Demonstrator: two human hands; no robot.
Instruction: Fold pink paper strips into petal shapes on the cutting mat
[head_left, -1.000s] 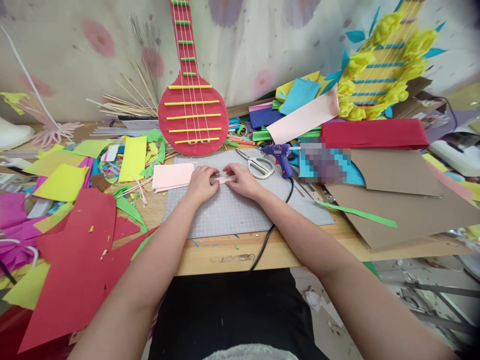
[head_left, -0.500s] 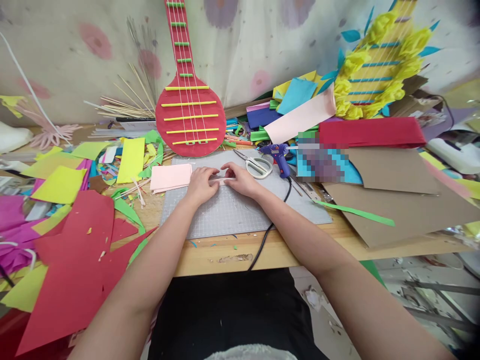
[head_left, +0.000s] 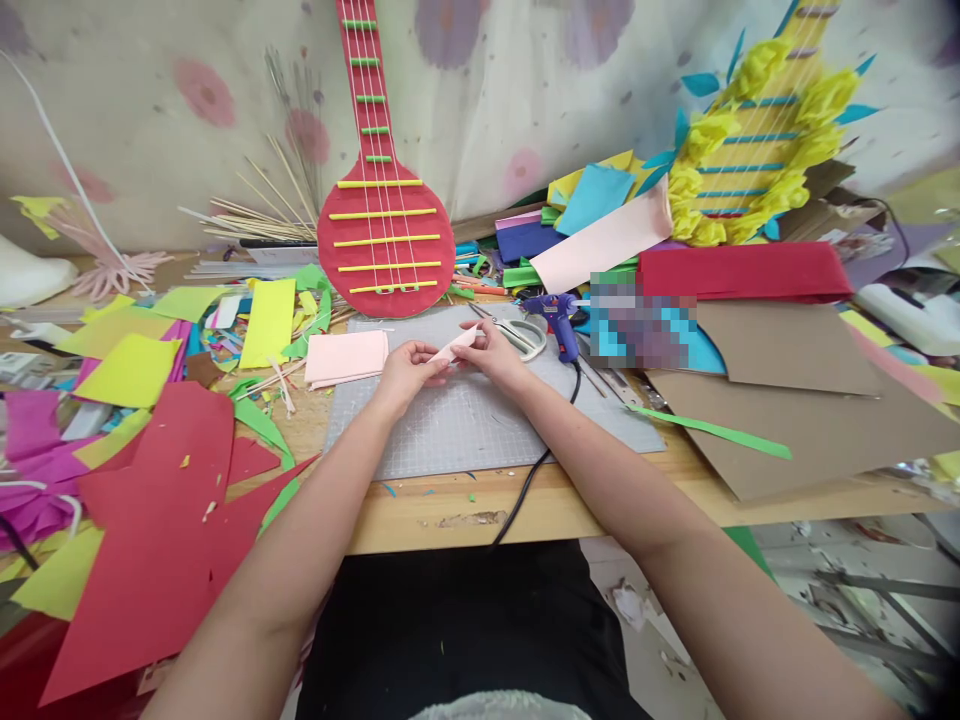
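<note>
Between my two hands is a narrow folded strip of pale pink paper [head_left: 456,346], tilted up toward the right. My left hand [head_left: 407,377] pinches its lower left end. At the upper right end, the fingers of my right hand [head_left: 495,355] close around it. Both hands hover over a grey cutting mat [head_left: 450,430]. A stack of pale pink paper [head_left: 345,358] lies just left of my left hand. Beside my right hand are scissors [head_left: 531,340], partly hidden by it, and a blue glue gun [head_left: 556,322].
A red paper-covered lute shape [head_left: 386,240] leans at the back. Red paper scraps [head_left: 157,520] spread over the left side. Brown cardboard [head_left: 810,430] covers the right. The glue gun's black cord [head_left: 529,480] runs over the table's front edge.
The pink strip has gone from lying flat near the mat to being raised and tilted. My right hand has moved up and turned slightly; both hands still hold the paper.
</note>
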